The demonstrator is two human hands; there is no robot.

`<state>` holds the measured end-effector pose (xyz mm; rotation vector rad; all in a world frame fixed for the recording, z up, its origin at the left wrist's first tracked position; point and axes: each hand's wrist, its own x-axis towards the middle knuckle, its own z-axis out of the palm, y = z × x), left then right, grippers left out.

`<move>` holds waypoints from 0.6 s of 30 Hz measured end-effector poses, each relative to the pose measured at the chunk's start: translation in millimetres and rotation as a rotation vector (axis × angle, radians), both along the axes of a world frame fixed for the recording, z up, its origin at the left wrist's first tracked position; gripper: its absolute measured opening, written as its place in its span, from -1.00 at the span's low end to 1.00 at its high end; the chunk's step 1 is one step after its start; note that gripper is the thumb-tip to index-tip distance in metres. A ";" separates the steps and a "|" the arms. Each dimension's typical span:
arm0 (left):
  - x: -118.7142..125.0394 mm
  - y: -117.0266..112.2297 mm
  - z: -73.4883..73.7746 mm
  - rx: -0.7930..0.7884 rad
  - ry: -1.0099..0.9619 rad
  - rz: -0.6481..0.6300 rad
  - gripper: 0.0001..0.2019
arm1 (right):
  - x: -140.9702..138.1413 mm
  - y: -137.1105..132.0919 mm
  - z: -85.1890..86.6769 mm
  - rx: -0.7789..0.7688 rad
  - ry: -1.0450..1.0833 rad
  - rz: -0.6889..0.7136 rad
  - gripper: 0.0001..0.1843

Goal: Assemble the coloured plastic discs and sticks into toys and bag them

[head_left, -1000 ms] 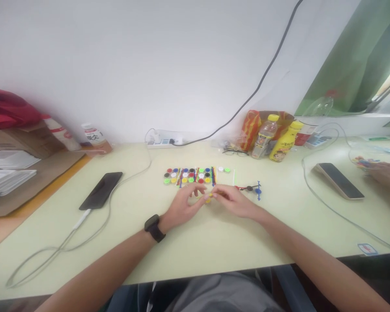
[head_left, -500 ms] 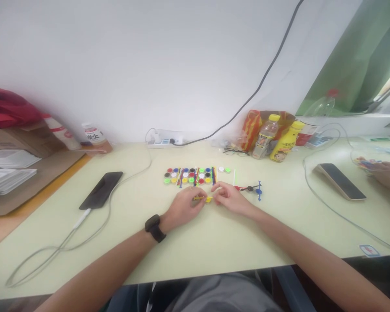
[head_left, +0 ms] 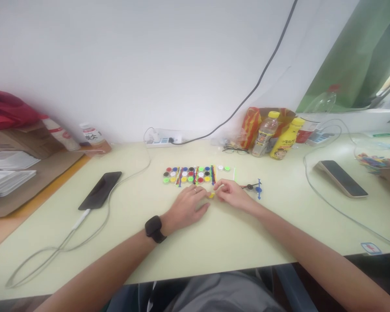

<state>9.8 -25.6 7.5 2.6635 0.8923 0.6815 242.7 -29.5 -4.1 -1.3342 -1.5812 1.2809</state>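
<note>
My left hand (head_left: 188,206) lies palm down, fingers stretched out and thumb apart, its fingertips beside a small yellow disc (head_left: 211,195). From the other side my right hand (head_left: 232,194) meets the disc with bent, pinching fingers, though the exact contact is partly hidden. Just behind are rows of coloured discs (head_left: 184,174) with thin coloured sticks (head_left: 213,174) between them. A white disc (head_left: 220,167) and a green disc (head_left: 227,168) sit to their right. Beyond my right hand are a black disc (head_left: 250,187) and a blue disc (head_left: 258,190) on thin sticks.
A phone (head_left: 100,190) on a charging cable lies left. Glasses (head_left: 235,150), a clear bottle (head_left: 265,134) and a yellow bottle (head_left: 286,139) stand toward the wall by a power strip (head_left: 162,141). A tilted dark-screened device (head_left: 342,178) and a bag of coloured pieces (head_left: 378,161) are at right.
My left fingers have straightened from their pinch, and the yellow stick between them is out of sight. My right hand has shifted slightly right. The other person's hand at far right has moved off.
</note>
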 end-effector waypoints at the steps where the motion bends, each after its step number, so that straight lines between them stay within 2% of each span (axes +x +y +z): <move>1: 0.1 -0.3 0.0 -0.005 0.003 0.004 -0.75 | -0.1 -0.1 0.4 0.001 0.006 0.004 -0.76; 10: -0.9 0.4 0.0 -0.072 -0.051 -0.005 -0.74 | 1.8 -1.4 3.2 0.005 -0.014 0.021 -0.80; 18: -0.5 1.1 1.2 -0.072 -0.071 0.004 -0.83 | 2.2 -2.0 0.7 0.037 -0.015 0.080 -0.81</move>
